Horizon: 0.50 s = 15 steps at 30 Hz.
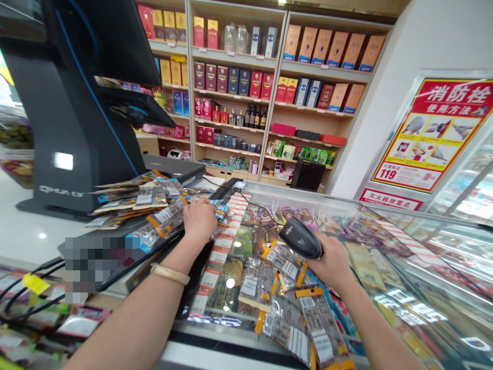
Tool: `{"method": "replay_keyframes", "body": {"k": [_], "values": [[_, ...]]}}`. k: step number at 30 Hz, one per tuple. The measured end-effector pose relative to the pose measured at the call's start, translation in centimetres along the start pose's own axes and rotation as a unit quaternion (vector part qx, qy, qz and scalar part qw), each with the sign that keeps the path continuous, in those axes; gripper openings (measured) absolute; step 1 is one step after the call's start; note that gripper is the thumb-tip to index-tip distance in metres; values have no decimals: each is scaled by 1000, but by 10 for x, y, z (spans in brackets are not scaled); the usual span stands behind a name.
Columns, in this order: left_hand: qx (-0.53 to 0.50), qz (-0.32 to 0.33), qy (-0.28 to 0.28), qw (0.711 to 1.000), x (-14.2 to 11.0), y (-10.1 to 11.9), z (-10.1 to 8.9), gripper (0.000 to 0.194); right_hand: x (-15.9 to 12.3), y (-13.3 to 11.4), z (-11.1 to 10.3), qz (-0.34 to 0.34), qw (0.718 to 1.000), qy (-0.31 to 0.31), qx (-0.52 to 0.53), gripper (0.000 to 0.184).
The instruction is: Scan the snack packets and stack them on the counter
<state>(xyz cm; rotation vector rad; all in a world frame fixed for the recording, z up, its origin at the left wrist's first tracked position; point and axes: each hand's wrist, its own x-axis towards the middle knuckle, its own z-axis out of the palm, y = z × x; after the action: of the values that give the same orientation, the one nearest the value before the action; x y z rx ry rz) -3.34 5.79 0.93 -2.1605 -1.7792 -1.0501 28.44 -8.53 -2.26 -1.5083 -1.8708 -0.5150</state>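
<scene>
Barcode scanner [301, 237] in black, its cable trailing: we see it held above the glass counter [211, 308], our right hand [330, 262] wrapped around its handle. Below it, on the glass counter, several clear snack packets [288, 322] with orange ends lie overlapping, white barcode labels upward, their print too small for us to read. Our left hand [199, 221], with a bracelet [169, 274] at the wrist, is curled at a packet heap [148, 198] left of the glass counter; whether it grips a packet we cannot tell. Further left of the glass counter stands a dark POS terminal [82, 154], its base lettered "QIHUA", the last characters unclear. Behind the glass counter, shelving [280, 61] carries boxed bottles, and we make out "郎" on a row of boxes [211, 77]. On the wall beyond the glass counter's right side, a red poster [439, 128] reads "消防栓 使用方法" and "119"; the red sign [391, 199] under it reads "灭火器放置点".
</scene>
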Motion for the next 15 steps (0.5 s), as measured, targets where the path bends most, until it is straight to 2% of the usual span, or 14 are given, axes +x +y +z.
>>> {"method": "replay_keyframes", "body": {"k": [2,4,7,9,11,13,15], "values": [[25,-3,-9,1000,-2,3,0,23,0,0,0,2,1000,8,1,22],[13,13,11,1000,-4,10,-1,22,0,0,0,3,1000,16,4,21],[-71,99,20,992,-9,25,1,20,0,0,0,7,1000,27,7,20],[-158,181,-28,970,-17,38,4,20,0,0,0,8,1000,28,7,19],[-226,245,-117,935,-29,51,7,22,0,0,0,7,1000,25,4,17],[-250,282,-205,903,-41,62,10,30,0,1,0,7,1000,22,1,17],[-246,304,-253,885,-50,69,13,47,0,1,0,7,1000,20,2,18]]}}
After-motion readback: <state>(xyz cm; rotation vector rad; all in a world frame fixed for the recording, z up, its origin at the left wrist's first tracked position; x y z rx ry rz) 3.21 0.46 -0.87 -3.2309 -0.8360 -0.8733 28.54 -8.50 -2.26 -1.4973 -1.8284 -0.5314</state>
